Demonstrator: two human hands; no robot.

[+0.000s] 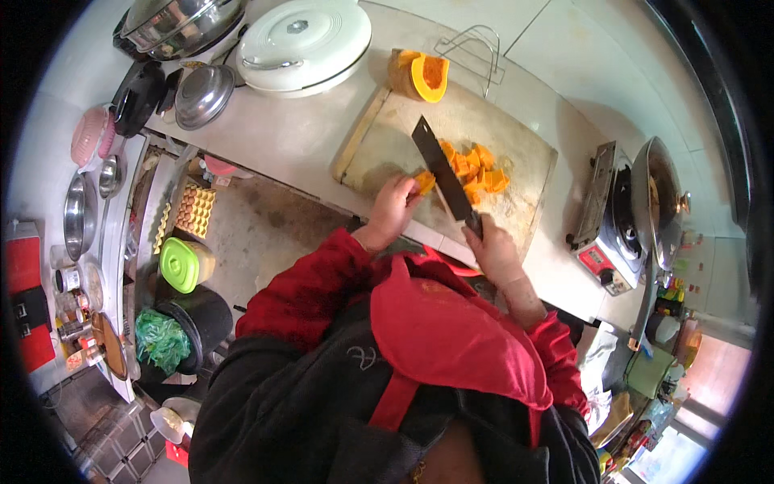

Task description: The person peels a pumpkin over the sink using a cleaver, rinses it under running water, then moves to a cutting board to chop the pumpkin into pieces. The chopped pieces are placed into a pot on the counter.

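Note:
My right hand (494, 249) grips the handle of a dark-bladed kitchen cleaver (444, 172). Its blade slants up and left over the wooden cutting board (387, 142). Just left of the blade, my left hand (394, 204) pinches a piece of orange pumpkin (425, 181) against the board. Several cut pumpkin chunks (474, 166) lie in a loose heap to the right of the blade, partly hidden behind it. At the board's far edge sits a larger pumpkin section (418, 75), its hollow flesh facing right.
A wire rack (484, 54) stands behind the board. On the right is a portable gas stove (611, 224) with a lidded pan (656, 199). A white round lidded appliance (305, 45) and a metal bowl (204, 97) occupy the counter's left. Below are egg trays (195, 210) and a bin (202, 330).

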